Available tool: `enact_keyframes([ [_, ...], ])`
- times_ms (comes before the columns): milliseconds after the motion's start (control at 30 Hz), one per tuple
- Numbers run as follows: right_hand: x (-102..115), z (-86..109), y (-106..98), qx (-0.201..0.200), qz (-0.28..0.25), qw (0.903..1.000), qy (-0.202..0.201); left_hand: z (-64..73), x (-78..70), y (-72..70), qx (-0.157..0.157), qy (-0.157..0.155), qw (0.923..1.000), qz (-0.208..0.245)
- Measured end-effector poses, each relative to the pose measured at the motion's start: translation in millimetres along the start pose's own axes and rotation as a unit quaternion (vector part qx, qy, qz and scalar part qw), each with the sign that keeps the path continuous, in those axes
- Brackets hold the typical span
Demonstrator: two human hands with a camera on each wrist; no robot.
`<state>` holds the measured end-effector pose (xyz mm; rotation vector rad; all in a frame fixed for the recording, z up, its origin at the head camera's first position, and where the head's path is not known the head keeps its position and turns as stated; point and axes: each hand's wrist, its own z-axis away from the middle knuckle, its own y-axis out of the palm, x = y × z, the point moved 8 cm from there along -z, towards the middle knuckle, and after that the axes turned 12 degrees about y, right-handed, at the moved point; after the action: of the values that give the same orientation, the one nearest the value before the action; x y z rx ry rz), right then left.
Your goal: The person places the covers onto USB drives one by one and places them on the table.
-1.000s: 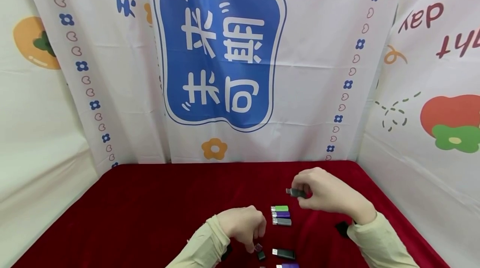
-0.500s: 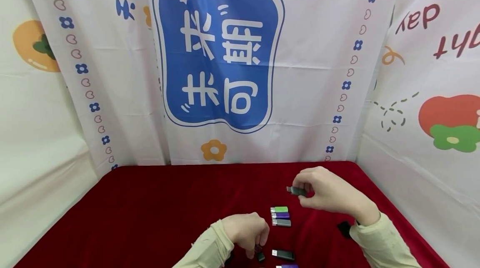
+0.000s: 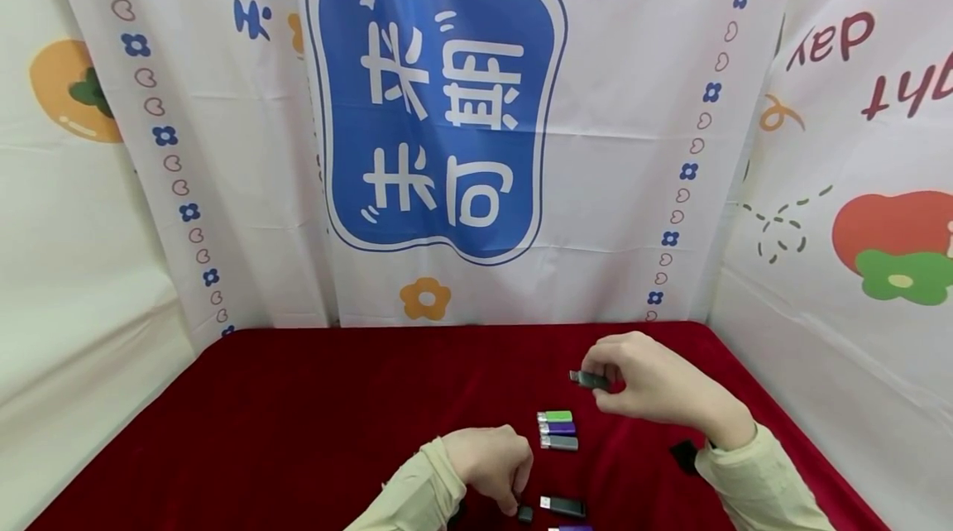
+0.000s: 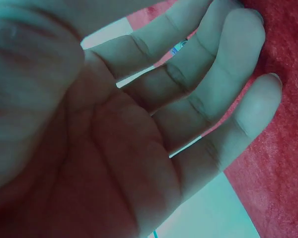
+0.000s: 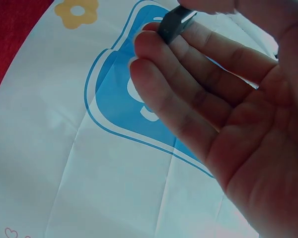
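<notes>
In the head view my right hand (image 3: 633, 374) pinches a dark grey USB stick (image 3: 590, 380) above the red cloth, its metal plug pointing left. The right wrist view shows the same stick (image 5: 175, 24) between thumb and fingertips, other fingers loosely bent. My left hand (image 3: 491, 461) is low over the cloth, fingertips right at the left edge of a small dark cap-like piece (image 3: 524, 514). In the left wrist view its fingers (image 4: 203, 94) are slightly bent and the thumb tip is out of view; I cannot tell whether it pinches anything.
Green (image 3: 555, 416), purple (image 3: 558, 428) and grey (image 3: 560, 442) USB sticks lie in a close column. A black stick (image 3: 563, 506) and a purple one (image 3: 572, 528) lie nearer. A black object (image 3: 683, 457) is by the right wrist. Printed curtains (image 3: 610, 142) enclose the table.
My left hand has moved slightly right and nearer; the small dark piece has shifted a little right. A reddish-dark bit seen at its fingertips earlier is hidden now. The right hand stays nearly still.
</notes>
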<state>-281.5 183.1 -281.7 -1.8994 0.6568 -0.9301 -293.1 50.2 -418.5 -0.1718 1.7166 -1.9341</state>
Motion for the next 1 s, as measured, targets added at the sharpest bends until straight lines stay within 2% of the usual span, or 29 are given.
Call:
enact_keyframes([
  [333, 1.1, 0.7, 0.2, 0.002, -0.003, 1.0, -0.003, -0.4, -0.7, 0.7, -0.006, 0.001, 1.0, -0.007],
  [667, -2.4, 0.5, -0.1, 0.002, 0.006, 0.9999, 0.009, -2.0, -3.9, -6.7, -0.052, 0.034, 0.9969, -0.049],
  [733, -2.8, 0.5, 0.0, 0.001, 0.006, 0.9999, 0.009, -2.1, -4.3, -8.2, -0.055, 0.042, 0.9966, -0.045],
  [867, -3.1, 0.4, -0.1, 0.001, 0.006, 0.9999, 0.01, 0.0, -6.1, -13.3, -0.057, 0.069, 0.9959, -0.009],
  [1000, -3.1, 0.1, -1.4, -0.002, 0.008, 0.9999, 0.009, 6.9, -4.4, -28.4, -0.08, 0.102, 0.9913, 0.028],
])
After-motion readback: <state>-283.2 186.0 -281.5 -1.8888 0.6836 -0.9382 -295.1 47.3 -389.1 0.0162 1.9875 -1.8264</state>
